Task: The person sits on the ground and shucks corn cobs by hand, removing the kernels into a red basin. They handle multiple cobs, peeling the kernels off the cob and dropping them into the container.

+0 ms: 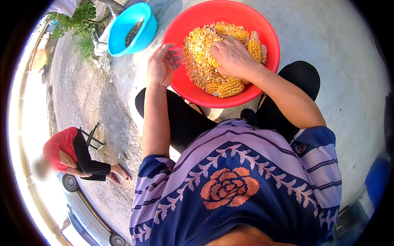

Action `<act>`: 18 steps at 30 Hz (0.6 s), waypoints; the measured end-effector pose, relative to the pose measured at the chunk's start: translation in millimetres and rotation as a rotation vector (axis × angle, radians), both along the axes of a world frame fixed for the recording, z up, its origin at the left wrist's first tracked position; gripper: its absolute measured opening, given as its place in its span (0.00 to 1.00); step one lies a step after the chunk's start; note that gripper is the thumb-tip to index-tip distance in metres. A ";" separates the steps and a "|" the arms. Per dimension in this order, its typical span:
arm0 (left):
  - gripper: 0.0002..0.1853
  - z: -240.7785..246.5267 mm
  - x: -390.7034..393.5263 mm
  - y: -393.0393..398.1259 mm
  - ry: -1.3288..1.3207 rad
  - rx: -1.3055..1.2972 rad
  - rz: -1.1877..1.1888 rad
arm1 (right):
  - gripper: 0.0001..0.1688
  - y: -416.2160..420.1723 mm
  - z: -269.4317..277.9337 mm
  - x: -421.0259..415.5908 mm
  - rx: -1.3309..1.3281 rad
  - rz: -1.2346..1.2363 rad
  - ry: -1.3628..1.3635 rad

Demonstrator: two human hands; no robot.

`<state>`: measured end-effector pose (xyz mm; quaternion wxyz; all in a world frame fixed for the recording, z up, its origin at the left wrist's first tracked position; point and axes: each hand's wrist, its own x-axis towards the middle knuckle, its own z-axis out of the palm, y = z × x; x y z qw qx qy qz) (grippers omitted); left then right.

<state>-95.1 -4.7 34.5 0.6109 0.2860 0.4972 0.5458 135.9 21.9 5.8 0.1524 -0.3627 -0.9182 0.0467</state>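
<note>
Before me on the concrete is a wide red plastic basin (258, 21), holding loose yellow corn kernels (197, 46) and several corn cobs. My left hand (163, 65) is at the basin's left rim, palm turned inward and fingers apart, with nothing in it. My right hand (232, 57) rests in the basin on the corn, between the kernel heap and the cobs. Its fingertips are partly hidden, so whether they grip a cob cannot be told. One corn cob (231, 88) lies at the near side, and another corn cob (254, 47) is just right of the right hand.
A blue plastic tub (150, 30) with dark, dry-looking pieces inside stands beyond the basin to the left. Farther left, a person in a red top (63, 147) sits on a folding stool (91, 136) near a parked car (84, 212). A green plant (75, 18) grows at upper left.
</note>
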 end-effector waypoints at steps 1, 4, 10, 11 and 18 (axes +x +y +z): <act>0.15 -6.6 7.2 0.1 -0.004 -0.045 -0.124 | 0.18 3.1 10.6 3.4 -0.062 -0.041 0.071; 0.23 -15.1 36.9 1.0 0.063 -0.237 -0.387 | 0.24 16.4 26.0 14.2 -0.156 -0.131 0.278; 0.42 -20.5 63.4 4.8 -0.350 -0.321 -0.640 | 0.25 25.2 37.8 18.3 -0.145 -0.021 0.644; 0.44 -15.5 67.5 6.1 -0.428 -0.322 -0.637 | 0.25 23.2 39.7 17.7 -0.114 0.011 0.682; 0.36 -19.2 57.3 0.4 -0.799 -0.182 -0.509 | 0.31 0.1 35.5 0.1 0.118 0.254 0.586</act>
